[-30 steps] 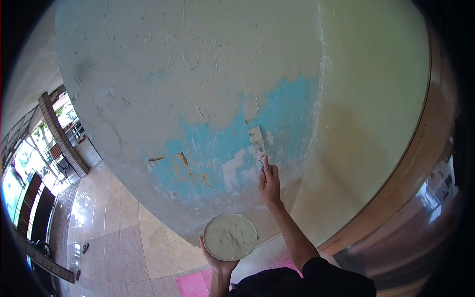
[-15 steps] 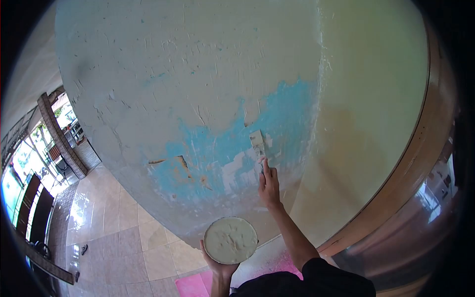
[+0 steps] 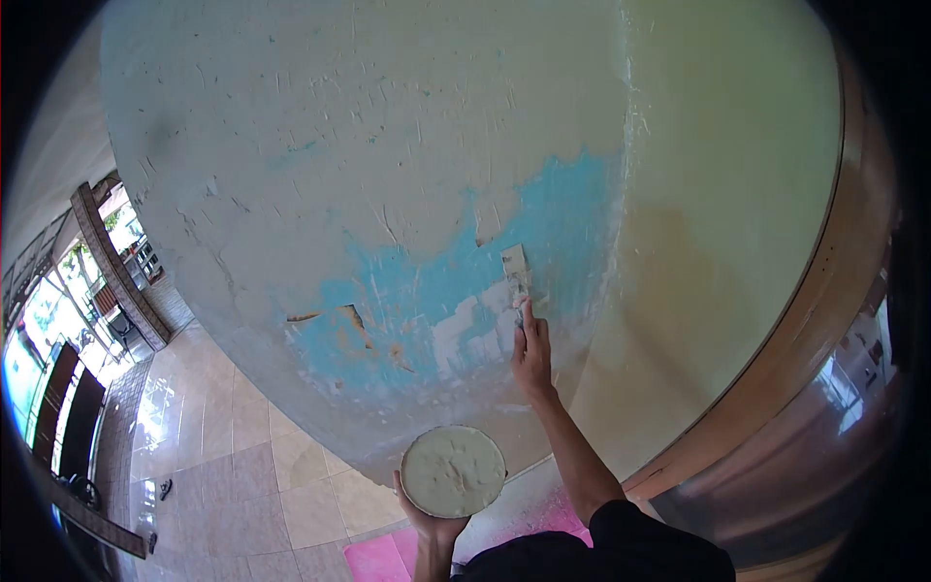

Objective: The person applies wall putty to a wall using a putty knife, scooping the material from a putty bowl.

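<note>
In the head view, your right hand (image 3: 532,364) is closed around the handle of a putty knife (image 3: 514,259), the forefinger reaching up along it. The blade points up the wall (image 3: 242,194), lying over the blue area (image 3: 567,213); whether its edge touches the surface, you cannot tell from here. Your left hand (image 3: 432,519) is opened out in a cradle, supporting a round container (image 3: 453,427) of pale paste (image 3: 456,475) from its side and underside. The container sits low in front of you, in front of the wall's lower edge, and the paste nearly fills it, with an uneven, ridged top.

As for coverage, it looks partial and at an early stage. Whitish patches (image 3: 456,330) cover part of the blue below and to the left of the blade, with more beside the knife. Most of the blue is uncovered, both up to the right and across the left side. A torn, lifted flap (image 3: 356,318) and a brown-edged crack (image 3: 303,318) further left show no filling, and the grey coat above carries many small nicks and ridges. The patches have uneven borders; how smooth or dry they are can't be judged.
</note>
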Tool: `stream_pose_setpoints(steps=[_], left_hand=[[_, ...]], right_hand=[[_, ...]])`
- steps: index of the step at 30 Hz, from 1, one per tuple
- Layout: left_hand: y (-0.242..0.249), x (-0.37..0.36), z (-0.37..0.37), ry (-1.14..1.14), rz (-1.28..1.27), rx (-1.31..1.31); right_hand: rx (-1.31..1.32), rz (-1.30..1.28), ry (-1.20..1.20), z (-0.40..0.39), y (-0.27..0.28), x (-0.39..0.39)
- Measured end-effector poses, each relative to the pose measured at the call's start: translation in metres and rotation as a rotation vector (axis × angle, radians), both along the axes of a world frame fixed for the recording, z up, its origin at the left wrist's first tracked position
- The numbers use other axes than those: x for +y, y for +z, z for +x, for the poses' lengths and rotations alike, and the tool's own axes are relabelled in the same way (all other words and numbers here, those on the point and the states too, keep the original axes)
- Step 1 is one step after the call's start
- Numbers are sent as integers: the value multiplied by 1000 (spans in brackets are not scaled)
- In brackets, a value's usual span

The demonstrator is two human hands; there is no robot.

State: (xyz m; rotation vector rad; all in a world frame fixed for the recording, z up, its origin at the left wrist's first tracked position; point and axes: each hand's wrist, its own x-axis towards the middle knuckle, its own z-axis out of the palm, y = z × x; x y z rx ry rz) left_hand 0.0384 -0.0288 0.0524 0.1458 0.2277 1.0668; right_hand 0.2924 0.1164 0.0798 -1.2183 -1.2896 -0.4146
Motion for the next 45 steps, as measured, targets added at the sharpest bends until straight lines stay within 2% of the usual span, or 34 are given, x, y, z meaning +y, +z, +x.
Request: stream_pose_setpoints(steps=[2,5,7,10,12,14,17,23,26,28,30,33,36,39,43,45], left_hand=[[-1,0,-1,5,-13,-22],[1,0,0,2,-7,-15],[2,1,0,-3,16,15],[5,2,-1,-8,-17,5],[10,0,0,-10,17,17],[5,2,-2,-3,-5,18],[2,6,-4,-6,-12,19],[1,5,-6,-11,-32,28],[0,6,-6,-11,-3,4],[-1,5,-6,2,8,-9],[-3,4,-10,5,-18,1],[-4,4,-10,2,-5,-28],[1,3,-8,-3,-16,1],[1,1,-8,-17,-30,-11],[-4,1,-9,1,-18,-21],[-5,0,-11,15,-14,-9]], right_hand=[[6,-25,-5,4,1,-3],[14,14,-38,10,53,1],[-36,132,-53,10,86,8],[-44,40,-69,6,73,15],[-62,42,-54,3,35,11],[33,-82,14,-1,-3,1],[-26,65,25,-7,8,-8],[8,61,18,-16,107,8],[-28,101,-10,-22,76,17],[-51,81,-35,-26,29,12],[23,-58,31,-27,-6,2],[30,-20,19,-22,-5,-4],[-39,94,7,-24,82,5],[20,-42,26,-30,106,13],[-48,-26,-20,-35,28,10],[25,-61,106,-39,0,-1]])
